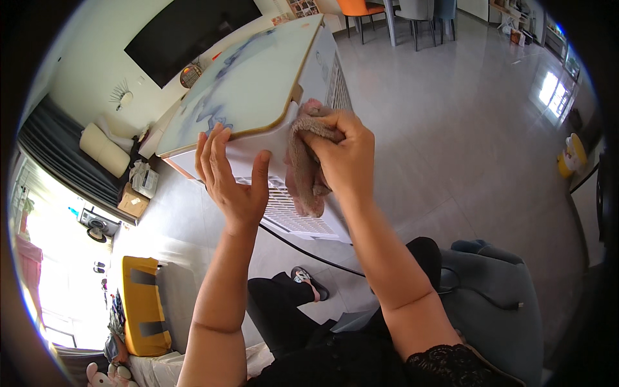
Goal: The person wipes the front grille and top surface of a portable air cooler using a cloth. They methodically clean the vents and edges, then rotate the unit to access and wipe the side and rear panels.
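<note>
In front of me stands a white box-shaped table with slatted vents in its sides and a glossy pale top (258, 80) that has blue-grey swirls and a gold-brown rim. My right hand (347, 151) grips a crumpled brown-pink cloth (302, 171) and presses it against the table's near right corner, just below the rim. Part of the cloth hangs down over the vented side. My left hand (233, 184) rests with fingers spread against the near edge, its fingertips reaching the rim. Nothing is held in it.
A black cable (313, 253) runs from below the table toward the grey-blue seat (490, 316) at my right. A yellow piece of furniture (143, 306) stands at lower left. Chairs (416, 13) stand at the back, and a yellow bucket (572, 157) sits far right.
</note>
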`<state>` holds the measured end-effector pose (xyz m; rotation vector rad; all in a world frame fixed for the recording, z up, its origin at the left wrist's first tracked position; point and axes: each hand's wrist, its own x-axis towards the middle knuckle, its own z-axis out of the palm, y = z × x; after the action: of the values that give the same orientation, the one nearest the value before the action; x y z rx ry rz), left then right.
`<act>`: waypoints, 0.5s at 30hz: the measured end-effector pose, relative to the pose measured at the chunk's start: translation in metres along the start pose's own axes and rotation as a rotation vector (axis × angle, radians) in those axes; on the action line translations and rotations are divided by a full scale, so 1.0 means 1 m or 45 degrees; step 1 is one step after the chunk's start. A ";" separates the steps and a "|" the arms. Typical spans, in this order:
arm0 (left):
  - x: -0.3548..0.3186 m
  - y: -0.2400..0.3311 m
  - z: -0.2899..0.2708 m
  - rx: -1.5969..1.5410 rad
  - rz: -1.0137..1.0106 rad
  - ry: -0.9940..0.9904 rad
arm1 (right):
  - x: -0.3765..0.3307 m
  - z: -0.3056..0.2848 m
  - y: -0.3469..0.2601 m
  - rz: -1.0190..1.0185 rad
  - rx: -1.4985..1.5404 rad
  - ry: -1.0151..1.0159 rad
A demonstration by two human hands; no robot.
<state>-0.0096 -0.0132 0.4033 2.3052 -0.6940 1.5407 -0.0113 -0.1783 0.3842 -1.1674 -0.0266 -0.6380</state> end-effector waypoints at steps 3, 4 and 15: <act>-0.002 0.002 0.000 0.019 0.003 -0.001 | -0.004 -0.004 0.004 -0.020 -0.054 0.001; -0.001 0.002 0.000 0.028 0.010 0.003 | -0.008 -0.006 0.007 -0.029 -0.096 0.011; -0.001 0.001 0.002 0.013 0.016 0.017 | -0.006 -0.004 0.013 -0.313 -0.311 0.084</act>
<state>-0.0092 -0.0149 0.4018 2.3004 -0.6999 1.5668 -0.0113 -0.1754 0.3693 -1.3899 -0.0375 -0.9162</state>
